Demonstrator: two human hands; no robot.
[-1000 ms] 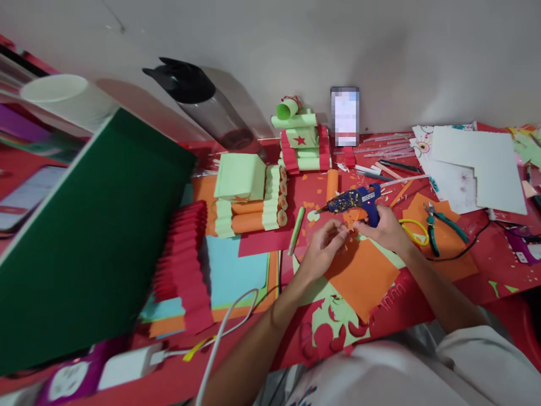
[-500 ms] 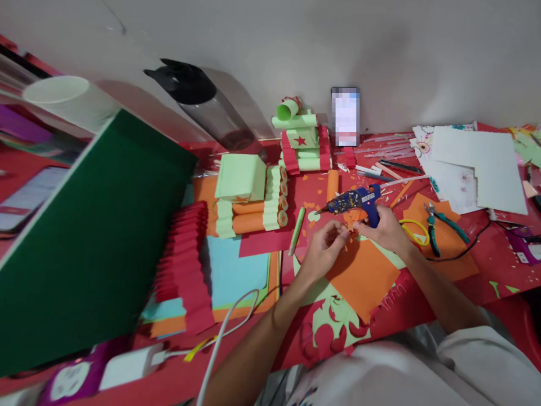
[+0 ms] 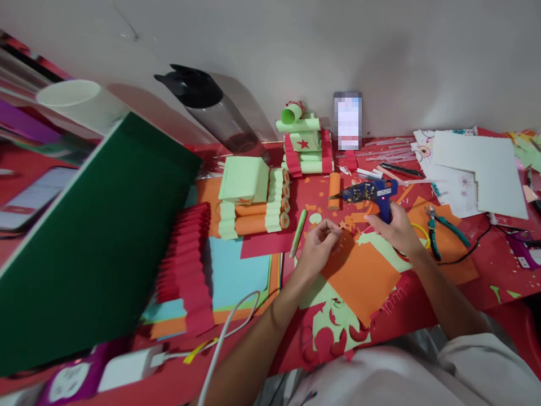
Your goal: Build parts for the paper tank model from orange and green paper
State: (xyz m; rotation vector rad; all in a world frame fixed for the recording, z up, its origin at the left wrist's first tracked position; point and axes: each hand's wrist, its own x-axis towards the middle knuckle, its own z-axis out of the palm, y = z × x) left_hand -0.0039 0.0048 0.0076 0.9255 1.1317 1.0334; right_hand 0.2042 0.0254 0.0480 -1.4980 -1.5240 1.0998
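My right hand [image 3: 401,230] grips a blue glue gun [image 3: 385,196] by its handle, the nozzle pointing left near a small orange paper roll [image 3: 334,192]. My left hand [image 3: 320,246] is closed in a pinch over the paper scraps; whatever lies between its fingertips is too small to make out. Below both hands lies an orange paper sheet [image 3: 364,279], on top of cut light-green paper [image 3: 333,321]. A thin green paper roll [image 3: 298,233] rests left of my left hand, by a small pale-green disc [image 3: 315,217].
A green paper tank model [image 3: 306,141] stands by the wall near a phone [image 3: 347,121]. At left are an orange-and-green model [image 3: 249,220], pleated red paper [image 3: 183,254] and a large green board [image 3: 84,242]. Pliers [image 3: 448,228] lie right, white boards [image 3: 482,163] behind them.
My right hand has drawn the glue gun away to the right, so the two hands are farther apart. My left hand has shifted slightly left and stays pinched.
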